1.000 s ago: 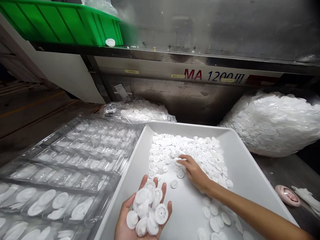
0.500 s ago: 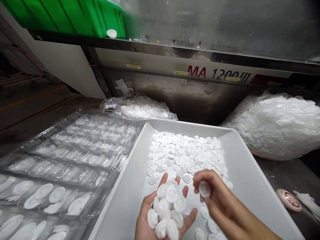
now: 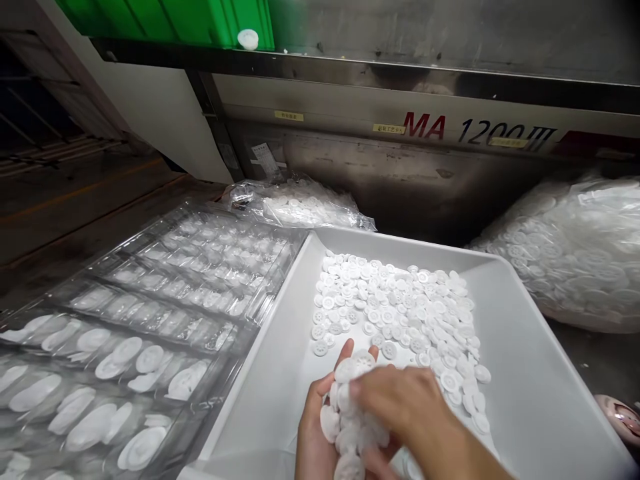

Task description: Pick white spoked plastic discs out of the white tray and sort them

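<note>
Cradling a heap of white discs (image 3: 353, 417), the left hand (image 3: 316, 430) sits low over the grey tray (image 3: 533, 377), its grip curled under and around the load. From my end of the feed, I see the right hand (image 3: 403, 400) angled across the top of that heap, its fingers bent down onto the discs and partly hiding them. Its fingertips are blurred, so I cannot tell whether its grip is pinching a disc or just touching the pile.

Beyond the hands, I have many loose discs (image 3: 395, 313) of the same kind spread over the far and right parts of the tray floor, some overlapping, some lying flat. Just beside the tray on the left are clear plastic packs (image 3: 197, 407), with more white discs in rows of compartments.

Behind the tray's far left corner I make out a clear bag (image 3: 310, 203) with discs inside, and to the right a larger, bulging bag (image 3: 590, 260) full of them. A pink object (image 3: 617, 417) is cut off at my right edge. Across the back runs a machine front (image 3: 350, 90) lettered "MA 1200 III"; on its ledge (image 3: 320, 65) stands a green bin (image 3: 170, 20), with a single disc (image 3: 248, 39) at its corner.
</note>
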Demonstrator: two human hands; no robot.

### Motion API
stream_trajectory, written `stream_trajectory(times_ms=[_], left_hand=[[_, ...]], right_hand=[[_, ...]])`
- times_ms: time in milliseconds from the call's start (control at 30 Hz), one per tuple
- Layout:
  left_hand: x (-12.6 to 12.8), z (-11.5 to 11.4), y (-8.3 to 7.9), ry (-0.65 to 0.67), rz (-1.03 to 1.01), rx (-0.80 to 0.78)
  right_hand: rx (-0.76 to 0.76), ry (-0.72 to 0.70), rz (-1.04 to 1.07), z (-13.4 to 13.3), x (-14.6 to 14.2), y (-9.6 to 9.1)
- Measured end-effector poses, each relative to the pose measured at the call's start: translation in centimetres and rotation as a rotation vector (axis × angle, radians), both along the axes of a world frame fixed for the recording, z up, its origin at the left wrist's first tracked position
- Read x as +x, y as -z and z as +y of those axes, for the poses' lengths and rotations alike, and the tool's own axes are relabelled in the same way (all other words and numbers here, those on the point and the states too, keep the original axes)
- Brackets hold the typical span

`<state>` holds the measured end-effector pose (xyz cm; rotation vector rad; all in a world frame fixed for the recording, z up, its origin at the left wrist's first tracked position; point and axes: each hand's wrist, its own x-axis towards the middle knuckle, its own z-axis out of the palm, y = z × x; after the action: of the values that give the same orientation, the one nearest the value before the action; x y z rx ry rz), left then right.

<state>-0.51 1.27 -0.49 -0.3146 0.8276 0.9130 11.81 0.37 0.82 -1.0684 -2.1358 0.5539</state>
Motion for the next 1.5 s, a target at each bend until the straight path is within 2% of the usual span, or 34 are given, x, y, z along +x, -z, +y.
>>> stream_trajectory(times_ms=[33,100,200,367,567,733,833,1000,1200,1333,1400,1500], left_hand=[[0.2,0.0,0.0,-0.001,0.002,-0.005],[0.5,-0.1,0.1,0.002,0.032,0.003],[0.9,-0.5,0.2,0.027,0.11,0.056],[0.8,-0.8,0.3,0.066,0.094,0.063],[0.4,-0.9,1.0,0.11,0.024,0.069],[0.1,-1.0,1.9,0.138,-0.233,0.161],[0.3,-1.0,1.9,0.103,-0.359,0.249],[0.7,-1.0,1.7,0.089,-0.45,0.335],[0.9,-1.1,1.5,0.05,-0.385,0.249],[1.0,-1.1,1.0,-0.002,-0.308,0.071],[1.1,-1.0,0.7,-0.007,-0.262,-0.007],[1.1,-0.9,0.2,-0.007,-0.263,-0.03]], right_hand=[[-0.075,0.03,0.0,0.8,0.9,-0.3],[-0.319,0.104,-0.022,2.1,2.2,-0.5],[-0.661,0.139,0.049,3.5,2.9,-0.1],[-0.852,0.154,0.276,4.0,2.4,0.7],[-1.043,0.189,0.486,3.8,2.5,0.5],[-1.126,0.234,0.536,3.8,2.3,0.5],[-1.156,0.241,0.572,3.8,2.3,0.6],[-1.208,0.206,0.657,3.5,2.5,0.8],[-1.207,0.199,0.692,3.8,3.0,0.7],[-1.188,0.194,0.679,4.0,3.4,0.4],[-1.17,0.131,0.643,4.0,3.7,0.2],[-1.134,0.014,0.573,4.0,3.9,0.1]])
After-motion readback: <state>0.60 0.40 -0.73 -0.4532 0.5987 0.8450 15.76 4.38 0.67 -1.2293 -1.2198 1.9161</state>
